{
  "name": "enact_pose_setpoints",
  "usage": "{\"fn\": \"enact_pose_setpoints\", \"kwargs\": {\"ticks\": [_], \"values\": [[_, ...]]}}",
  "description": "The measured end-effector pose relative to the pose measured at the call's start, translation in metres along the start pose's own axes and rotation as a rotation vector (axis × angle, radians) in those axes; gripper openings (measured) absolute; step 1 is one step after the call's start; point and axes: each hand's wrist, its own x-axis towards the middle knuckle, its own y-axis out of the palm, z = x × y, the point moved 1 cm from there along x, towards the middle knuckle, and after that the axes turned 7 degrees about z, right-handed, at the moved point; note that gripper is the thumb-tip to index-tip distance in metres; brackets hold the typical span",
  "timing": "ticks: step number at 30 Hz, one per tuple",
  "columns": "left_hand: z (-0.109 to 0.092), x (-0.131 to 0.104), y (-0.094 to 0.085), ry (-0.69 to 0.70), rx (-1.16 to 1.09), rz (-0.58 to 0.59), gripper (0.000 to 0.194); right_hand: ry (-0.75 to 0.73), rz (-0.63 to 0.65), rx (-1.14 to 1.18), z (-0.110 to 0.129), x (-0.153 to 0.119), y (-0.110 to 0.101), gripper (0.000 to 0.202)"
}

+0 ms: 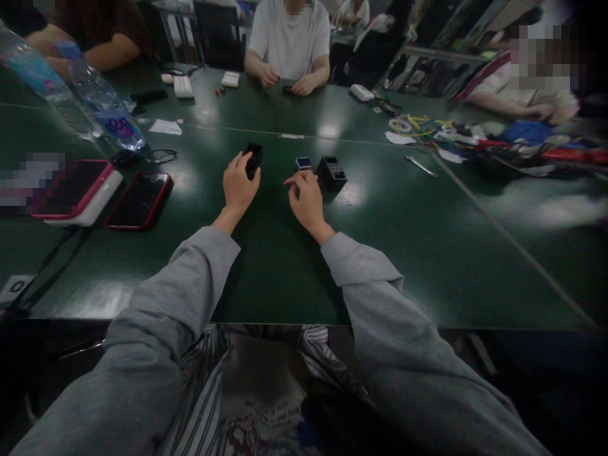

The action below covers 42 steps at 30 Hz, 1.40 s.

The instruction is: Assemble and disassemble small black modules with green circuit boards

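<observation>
My left hand (239, 187) grips a small black device (253, 158) and holds it upright just above the dark green table (266, 278). My right hand (306, 197) rests on the table with its fingers curled, the fingertips touching a small blue-topped piece (303, 163). Whether it grips that piece I cannot tell. A black box-shaped part (331, 172) stands right of that piece, close to my right hand. Grey sleeves cover both forearms.
A red-edged phone (139, 200) and a pink-edged tablet (71, 190) lie at left, with water bottles (102, 101) behind. A metal tool (420, 166) and a heap of cables (475, 136) lie at right. Other people sit across the table. A striped bag (256, 392) sits on my lap.
</observation>
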Motion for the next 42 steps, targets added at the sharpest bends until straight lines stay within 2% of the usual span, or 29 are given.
{"fn": "enact_pose_setpoints", "kwargs": {"ticks": [5, 8, 14, 19, 26, 34, 40, 42], "values": [[-0.010, -0.002, -0.008, 0.007, 0.018, -0.110, 0.041, 0.008, 0.007, 0.012, 0.000, 0.000, 0.000, 0.024], [-0.007, 0.000, -0.011, -0.018, 0.009, -0.168, 0.039, -0.001, -0.009, -0.005, 0.000, -0.001, 0.000, 0.024], [0.002, 0.006, -0.012, -0.095, -0.097, -0.197, 0.036, -0.012, -0.007, -0.017, 0.000, -0.001, -0.001, 0.022], [0.005, 0.008, -0.014, -0.116, -0.031, -0.297, 0.033, 0.008, 0.010, 0.014, 0.000, -0.001, -0.002, 0.023], [0.007, 0.008, -0.015, -0.182, -0.148, -0.237, 0.032, 0.005, 0.006, 0.003, -0.001, -0.002, -0.001, 0.022], [0.015, 0.011, -0.015, -0.201, -0.194, -0.307, 0.029, -0.006, -0.002, 0.027, -0.003, -0.001, 0.001, 0.022], [0.022, 0.013, -0.015, -0.136, -0.085, -0.416, 0.032, 0.002, 0.006, 0.039, -0.005, -0.002, 0.002, 0.023], [0.023, 0.014, -0.015, -0.139, -0.089, -0.416, 0.032, 0.002, 0.011, 0.041, -0.005, -0.002, 0.002, 0.023]]}}
